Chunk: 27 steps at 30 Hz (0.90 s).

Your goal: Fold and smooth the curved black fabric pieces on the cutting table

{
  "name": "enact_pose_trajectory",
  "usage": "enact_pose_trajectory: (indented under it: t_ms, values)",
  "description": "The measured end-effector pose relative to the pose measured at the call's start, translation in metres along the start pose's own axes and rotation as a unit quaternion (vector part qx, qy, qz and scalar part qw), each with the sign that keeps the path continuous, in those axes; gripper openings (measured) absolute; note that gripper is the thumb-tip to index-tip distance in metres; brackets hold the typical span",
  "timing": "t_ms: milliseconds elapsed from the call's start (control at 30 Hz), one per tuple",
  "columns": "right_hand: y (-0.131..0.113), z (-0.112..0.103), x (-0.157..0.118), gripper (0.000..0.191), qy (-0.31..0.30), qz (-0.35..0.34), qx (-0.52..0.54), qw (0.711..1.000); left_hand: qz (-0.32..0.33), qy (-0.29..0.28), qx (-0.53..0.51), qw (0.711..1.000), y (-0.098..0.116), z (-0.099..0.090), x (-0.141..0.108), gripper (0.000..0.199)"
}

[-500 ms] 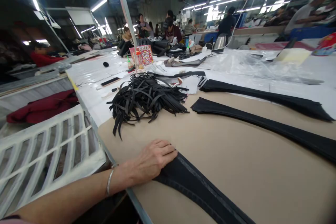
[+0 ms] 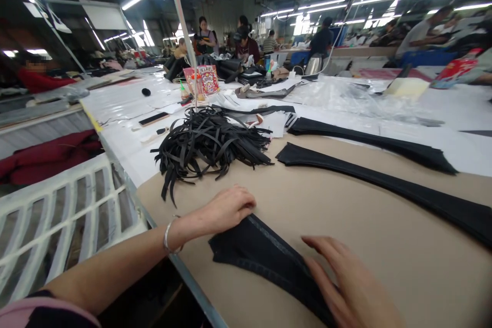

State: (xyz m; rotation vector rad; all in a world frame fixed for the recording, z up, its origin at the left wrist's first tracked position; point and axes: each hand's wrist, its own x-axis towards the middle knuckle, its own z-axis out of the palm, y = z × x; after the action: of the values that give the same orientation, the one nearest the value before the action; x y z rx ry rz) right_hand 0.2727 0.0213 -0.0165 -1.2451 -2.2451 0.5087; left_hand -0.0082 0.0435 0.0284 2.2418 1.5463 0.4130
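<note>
My left hand (image 2: 228, 207) is at the far corner of a long black fabric-like panel (image 2: 261, 251), its fingers curled in and pressed together. Whatever may be between those fingertips is hidden. The panel lies on brown sheeting, wide at its left end, with a pale line along its upper side. Over the panel's nearer part, my right hand (image 2: 346, 277) has its fingers apart and slightly blurred; its fingertips are at the panel's upper edge. Beyond my left hand lies a heap of narrow black strips (image 2: 215, 143).
Two more long black pieces, one nearer (image 2: 346, 166) and one farther (image 2: 369, 138), lie on the brown sheet (image 2: 423, 266). A thin pole (image 2: 180, 20) rises behind the strips. White slatted racking (image 2: 69, 215) stands left of the table edge. Several people work farther back.
My right hand has come into view over the panel. My left hand has risen off the panel's wide end toward its far corner, fingers now curled. The view has shifted slightly.
</note>
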Motion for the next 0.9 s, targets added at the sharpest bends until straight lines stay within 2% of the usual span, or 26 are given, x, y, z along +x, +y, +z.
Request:
enact_pose_trajectory:
  t_ms: [67,133,233,333,500,633,733,900]
  values:
    - [-0.028,0.017,0.029,0.027,-0.076,0.019,-0.022,0.997,0.006,-0.025,0.002,1.0,-0.001,-0.002,0.006,0.017]
    - [-0.052,0.028,0.051,0.023,-0.12,0.041,-0.063,0.99,0.009,-0.051,0.001,0.999,-0.003,-0.004,0.01,0.018]
    - [-0.069,0.034,0.066,0.013,-0.136,0.049,-0.104,0.984,0.019,-0.079,-0.002,0.997,-0.008,-0.004,0.014,0.019]
    - [-0.069,0.036,0.067,0.01,-0.139,0.05,-0.098,0.984,0.028,-0.086,0.0,0.996,-0.01,-0.005,0.014,0.019]
    - [-0.058,0.042,0.063,0.014,-0.109,0.034,-0.044,0.992,0.053,-0.069,0.018,0.996,-0.009,-0.005,0.011,0.015]
    - [-0.048,0.049,0.055,0.019,-0.065,-0.029,-0.023,0.997,0.085,-0.048,0.042,0.994,-0.012,-0.001,0.005,0.015]
    - [-0.044,0.054,0.047,0.021,-0.026,-0.09,-0.053,0.994,0.132,-0.018,0.101,0.986,-0.014,0.003,-0.001,0.016]
    - [-0.045,0.059,0.037,0.024,0.014,-0.161,-0.139,0.977,0.214,0.032,0.227,0.95,-0.014,0.008,-0.01,0.019]
